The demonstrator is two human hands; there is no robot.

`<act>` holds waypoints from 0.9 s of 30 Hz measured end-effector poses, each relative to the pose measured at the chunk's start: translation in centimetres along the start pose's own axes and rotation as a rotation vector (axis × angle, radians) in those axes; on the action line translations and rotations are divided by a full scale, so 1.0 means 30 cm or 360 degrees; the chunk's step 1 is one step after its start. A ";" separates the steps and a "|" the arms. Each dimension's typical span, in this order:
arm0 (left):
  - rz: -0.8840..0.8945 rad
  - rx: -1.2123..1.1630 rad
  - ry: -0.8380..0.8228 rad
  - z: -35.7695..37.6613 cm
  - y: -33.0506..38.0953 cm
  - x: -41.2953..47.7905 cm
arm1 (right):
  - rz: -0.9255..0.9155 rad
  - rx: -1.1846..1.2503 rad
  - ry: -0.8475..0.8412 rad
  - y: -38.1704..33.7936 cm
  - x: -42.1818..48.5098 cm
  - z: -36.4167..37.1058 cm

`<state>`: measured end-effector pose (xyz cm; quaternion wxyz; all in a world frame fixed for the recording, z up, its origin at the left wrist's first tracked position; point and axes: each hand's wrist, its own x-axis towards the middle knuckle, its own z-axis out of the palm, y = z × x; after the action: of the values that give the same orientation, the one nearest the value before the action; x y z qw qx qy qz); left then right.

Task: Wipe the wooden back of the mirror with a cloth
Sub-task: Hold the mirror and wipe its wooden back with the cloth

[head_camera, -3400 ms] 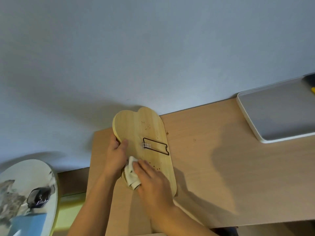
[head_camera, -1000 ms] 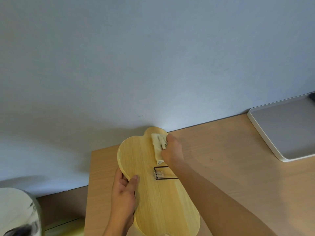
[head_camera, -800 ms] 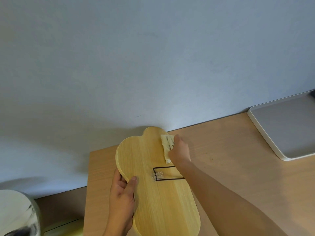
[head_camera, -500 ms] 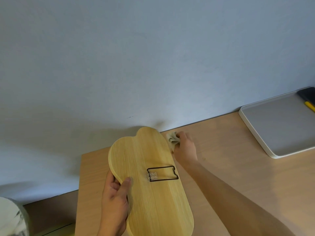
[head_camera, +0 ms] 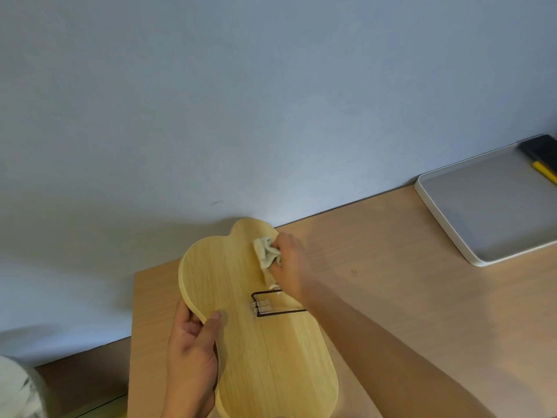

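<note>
The mirror [head_camera: 241, 327] lies face down on the table, its pale wooden back up, with a lobed far end near the wall. A black wire stand [head_camera: 271, 304] with a clear hinge is folded flat at its middle. My left hand [head_camera: 193, 354] grips the mirror's left edge, thumb on the wood. My right hand [head_camera: 289, 270] presses a crumpled pale cloth [head_camera: 266, 251] on the upper right part of the back, just beyond the wire stand. The mirror glass is hidden underneath.
The light wooden table [head_camera: 391, 282] meets a grey-blue wall [head_camera: 271, 101] behind. A white tray [head_camera: 482, 212] sits at the far right with a black and yellow tool [head_camera: 542, 164] on its far corner. The table's left edge runs just left of the mirror.
Half a second ago my right hand and the cloth were off the mirror's right edge on the table. They are now back on the wood near the far end. My left hand keeps its grip.
</note>
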<state>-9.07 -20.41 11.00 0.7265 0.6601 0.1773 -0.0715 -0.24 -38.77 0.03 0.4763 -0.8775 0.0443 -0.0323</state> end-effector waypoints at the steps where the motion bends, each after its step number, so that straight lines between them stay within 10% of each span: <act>1: -0.0007 -0.0007 0.0007 0.000 0.001 0.000 | 0.0113 0.0032 -0.0031 0.038 0.006 -0.005; 8: -0.0032 -0.0019 0.0023 -0.004 0.010 -0.003 | 0.0399 -0.0258 -0.0080 0.177 0.004 -0.068; 17: 0.0032 0.0107 -0.0028 0.008 0.021 -0.014 | -0.0364 0.0156 0.0049 -0.183 -0.052 -0.018; 27: -0.0021 0.0036 0.0006 0.012 0.018 -0.010 | 0.0452 -0.0121 -0.0073 0.132 0.006 -0.017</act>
<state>-9.10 -20.75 11.62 0.7180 0.6672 0.1823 -0.0771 -0.31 -41.36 -3.00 0.4433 -0.8804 0.1583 0.0571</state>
